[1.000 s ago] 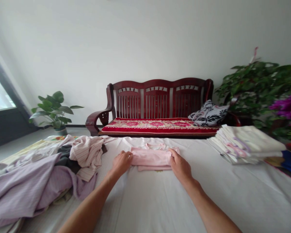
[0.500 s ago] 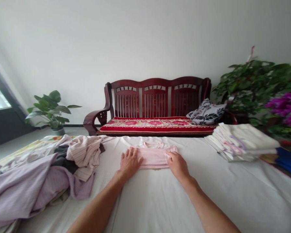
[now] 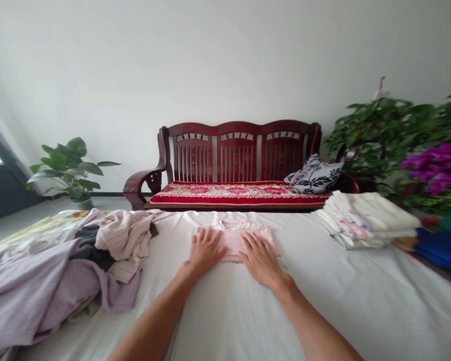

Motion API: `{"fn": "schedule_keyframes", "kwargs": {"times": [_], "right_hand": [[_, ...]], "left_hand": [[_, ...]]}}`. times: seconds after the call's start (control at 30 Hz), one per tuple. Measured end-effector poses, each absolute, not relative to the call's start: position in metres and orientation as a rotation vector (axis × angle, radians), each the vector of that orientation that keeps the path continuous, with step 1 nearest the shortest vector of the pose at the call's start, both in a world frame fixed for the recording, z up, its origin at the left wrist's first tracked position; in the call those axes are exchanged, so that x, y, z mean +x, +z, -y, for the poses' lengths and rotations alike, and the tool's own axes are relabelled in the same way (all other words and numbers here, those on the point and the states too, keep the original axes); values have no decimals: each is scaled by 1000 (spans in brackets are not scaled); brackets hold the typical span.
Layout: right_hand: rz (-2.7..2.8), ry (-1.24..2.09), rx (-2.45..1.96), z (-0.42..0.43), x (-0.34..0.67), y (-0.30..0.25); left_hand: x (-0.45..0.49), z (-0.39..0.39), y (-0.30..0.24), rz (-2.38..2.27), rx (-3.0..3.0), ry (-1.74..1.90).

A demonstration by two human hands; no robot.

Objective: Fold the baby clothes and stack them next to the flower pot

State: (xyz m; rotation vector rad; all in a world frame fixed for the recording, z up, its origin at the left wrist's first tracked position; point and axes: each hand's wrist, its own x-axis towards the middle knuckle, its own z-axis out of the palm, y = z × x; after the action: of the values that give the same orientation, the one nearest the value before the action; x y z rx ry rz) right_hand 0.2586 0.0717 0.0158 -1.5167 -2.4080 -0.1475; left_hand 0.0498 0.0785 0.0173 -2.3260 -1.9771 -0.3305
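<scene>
A small pink shirt, folded into a flat oblong, lies on the white cloth in front of me. Its round neckline shows along the far edge. My left hand rests on the shirt's left part, palm down, fingers stretched out. On the right part lies my right hand, flat with its fingers spread. Both hands press on the fabric without gripping it, and they hide the near corners of the shirt.
A loose heap of clothes lies at left. At right stands a stack of folded white clothes, with blue fabric beyond it. A wooden bench with a cushion stands behind, between potted plants.
My right hand has gone from pinching the shirt's right edge to lying flat on it, a little further left. My left hand stays flat on the shirt. The view has shifted slightly.
</scene>
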Motion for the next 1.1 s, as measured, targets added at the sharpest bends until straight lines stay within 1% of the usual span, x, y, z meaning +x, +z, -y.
{"fn": "schedule_keyframes", "kwargs": {"times": [0.2,0.33,0.5,0.67,0.73,0.87,1.1], "right_hand": [[2298,-115,-1714,-76,279,12],[2258,-106,-1822,-76,285,16],[2326,-183,-1629,-56,279,19],[2587,-38,-1374,-3,278,19],[2640,-2,-1355,19,286,20],[2627,-44,-1319,51,309,21],[2601,3,-1312,76,328,23]], "left_hand": [[39,-80,16,2121,-2200,-326],[36,-69,24,2084,-2130,-392],[51,-34,27,1726,-2451,-467],[55,11,18,1530,-2681,-406],[47,27,17,1490,-2717,-378],[23,60,20,1406,-2794,-351],[0,115,31,1233,-2969,-346]]}}
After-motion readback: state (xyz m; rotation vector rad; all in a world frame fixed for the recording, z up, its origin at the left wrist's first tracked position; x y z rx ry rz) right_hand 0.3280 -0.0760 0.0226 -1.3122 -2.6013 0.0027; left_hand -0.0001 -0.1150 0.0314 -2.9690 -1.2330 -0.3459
